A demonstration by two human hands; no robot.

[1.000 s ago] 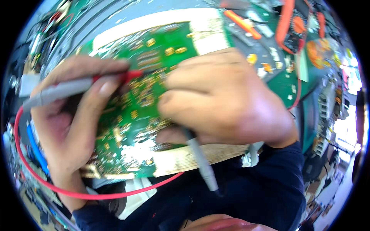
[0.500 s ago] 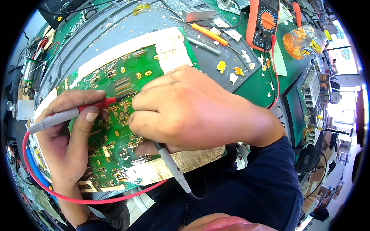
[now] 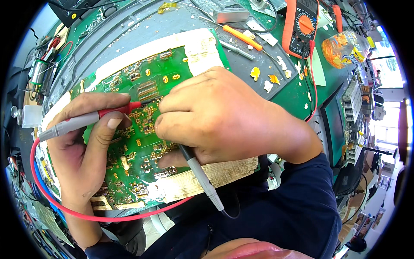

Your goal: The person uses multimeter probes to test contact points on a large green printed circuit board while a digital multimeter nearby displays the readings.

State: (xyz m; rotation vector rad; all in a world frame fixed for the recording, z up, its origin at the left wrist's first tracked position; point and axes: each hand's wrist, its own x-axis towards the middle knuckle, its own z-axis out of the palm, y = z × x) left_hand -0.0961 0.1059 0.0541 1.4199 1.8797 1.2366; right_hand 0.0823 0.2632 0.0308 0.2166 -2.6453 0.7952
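A green circuit board (image 3: 166, 69) with a pale, crusty border along its edges lies beneath both my hands. My left hand (image 3: 91, 153) grips a red-and-grey test probe (image 3: 79, 122) between thumb and fingers, its red end pointing right over the board's middle. My right hand (image 3: 211, 114) is closed on a black-and-grey test probe (image 3: 199, 175), whose back end slants toward me. My fingers hide this probe's tip, so I cannot tell what it touches. From the left probe's back end a red lead (image 3: 108, 219) loops under the board's near edge.
Board and hands are over a grey work mat (image 3: 129, 32). Beyond are an orange multimeter (image 3: 300, 32) with leads plugged in, an orange-handled screwdriver (image 3: 241, 37), a silver pen-like tool (image 3: 237, 50), a metal block (image 3: 230, 16), scattered white and orange scraps, and a plastic bottle (image 3: 340, 49).
The whole view has shifted, so the scene sits slightly farther right and higher. Both hands and probes keep nearly the same place over the board.
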